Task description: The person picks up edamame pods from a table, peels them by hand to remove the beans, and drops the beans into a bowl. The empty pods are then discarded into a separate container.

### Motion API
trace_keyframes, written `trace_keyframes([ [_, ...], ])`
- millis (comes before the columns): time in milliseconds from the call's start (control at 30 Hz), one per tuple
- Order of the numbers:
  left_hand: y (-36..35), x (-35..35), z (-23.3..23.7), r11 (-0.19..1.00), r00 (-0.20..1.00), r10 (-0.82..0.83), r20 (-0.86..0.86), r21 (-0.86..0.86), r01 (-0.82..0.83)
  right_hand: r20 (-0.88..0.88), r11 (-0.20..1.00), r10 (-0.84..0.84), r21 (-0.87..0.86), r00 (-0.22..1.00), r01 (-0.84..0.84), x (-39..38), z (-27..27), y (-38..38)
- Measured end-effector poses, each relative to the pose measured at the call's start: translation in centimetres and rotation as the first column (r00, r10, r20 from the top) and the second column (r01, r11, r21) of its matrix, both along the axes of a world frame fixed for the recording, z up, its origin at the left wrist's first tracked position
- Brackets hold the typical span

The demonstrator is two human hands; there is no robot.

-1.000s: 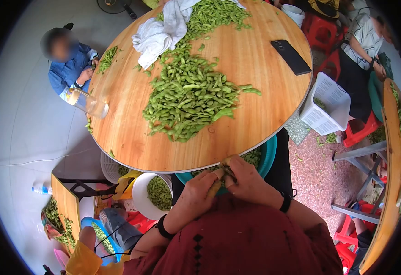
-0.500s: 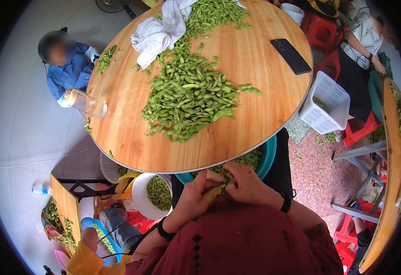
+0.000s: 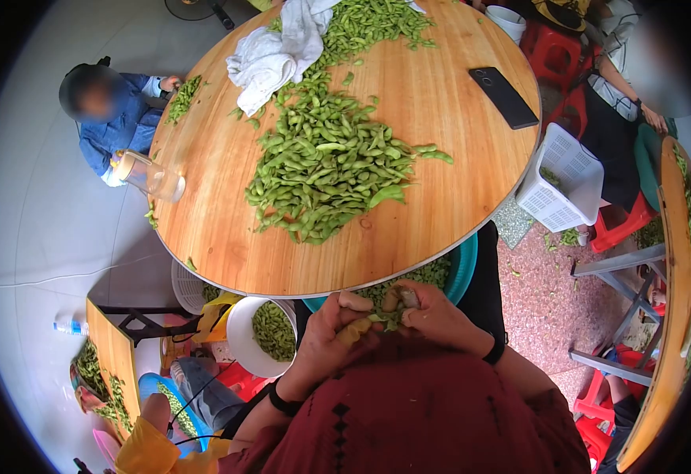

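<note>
Both hands are together just below the table's near edge, over a teal basin (image 3: 464,268) with green soybeans or pods in it. My left hand (image 3: 334,328) is closed, with yellowish covers on some fingers, pinching one end of a green soybean pod (image 3: 390,321). My right hand (image 3: 440,320) has its fingers curled on the pod's other side; the fingers partly hide it. On the round wooden table (image 3: 211,221) in front lies a large heap of soybean pods (image 3: 326,170).
A white cloth (image 3: 274,59), a black phone (image 3: 503,97) and a second pod pile (image 3: 373,24) lie on the table. A white bucket (image 3: 236,347) stands left, a white basket (image 3: 563,178) right. A person in blue (image 3: 116,122) sits at left by a clear jug (image 3: 152,175).
My hands have drawn slightly apart, and the green pod between them shows more. The person in blue now has a hand at the small pod pile on the table's edge.
</note>
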State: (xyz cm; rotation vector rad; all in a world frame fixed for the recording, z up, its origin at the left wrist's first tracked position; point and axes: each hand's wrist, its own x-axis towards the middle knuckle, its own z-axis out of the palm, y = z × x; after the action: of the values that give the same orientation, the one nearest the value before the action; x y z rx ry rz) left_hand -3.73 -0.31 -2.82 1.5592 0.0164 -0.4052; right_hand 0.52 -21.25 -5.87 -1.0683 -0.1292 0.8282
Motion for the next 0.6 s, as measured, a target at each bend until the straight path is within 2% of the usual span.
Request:
trace_keyframes([
  [33, 0.2, 0.0, -0.3, 1.0, 1.0, 0.001, -0.001, 0.0, -0.001, -0.001, 1.0, 0.001, 0.0, 1.0, -0.001, -0.1, 0.1, 0.1],
  [100, 0.3, 0.0, -0.8, 0.974, 0.988, -0.024, 0.151, 0.224, -0.011, -0.068, 0.998, -0.062, -0.038, 0.996, 0.059, -0.3, 0.5, 0.3],
  [133, 0.3, 0.1, -0.5, 0.975, 0.988, -0.024, 0.151, 0.224, -0.011, -0.068, 0.997, -0.062, -0.038, 0.996, 0.06, -0.2, 0.7, 0.1],
  [200, 0.1, 0.2, 0.2, 0.926, 0.967, -0.062, 0.249, 0.376, -0.038, -0.029, 0.999, 0.039, -0.007, 0.999, -0.039, 0.1, 0.9, -0.3],
  [333, -0.1, 0.2, 0.2, 0.916, 0.969, -0.038, 0.244, 0.396, -0.064, 0.035, 0.994, 0.028, -0.106, 0.999, -0.024, 0.1, 1.3, 0.0],
  [400, 0.1, 0.0, -0.6, 0.834, 0.924, -0.107, 0.367, 0.539, -0.117, 0.133, 0.989, -0.003, -0.146, 0.991, 0.023, 0.0, 1.1, 0.2],
  [433, 0.1, 0.0, -0.6, 0.834, 0.924, -0.107, 0.368, 0.539, -0.118, 0.134, 0.989, -0.003, -0.146, 0.991, 0.023, 0.0, 1.1, 0.1],
  [533, 0.2, -0.1, -0.8, 0.814, 0.903, -0.128, 0.411, 0.563, -0.141, 0.095, 0.979, -0.007, -0.203, 0.995, 0.027, 0.1, 1.1, 0.0],
  [600, 0.4, -0.2, -0.8, 0.817, 0.9, -0.173, 0.399, 0.569, -0.095, -0.022, 0.991, -0.016, -0.135, 1.0, 0.013, 0.3, 1.2, -0.2],
])
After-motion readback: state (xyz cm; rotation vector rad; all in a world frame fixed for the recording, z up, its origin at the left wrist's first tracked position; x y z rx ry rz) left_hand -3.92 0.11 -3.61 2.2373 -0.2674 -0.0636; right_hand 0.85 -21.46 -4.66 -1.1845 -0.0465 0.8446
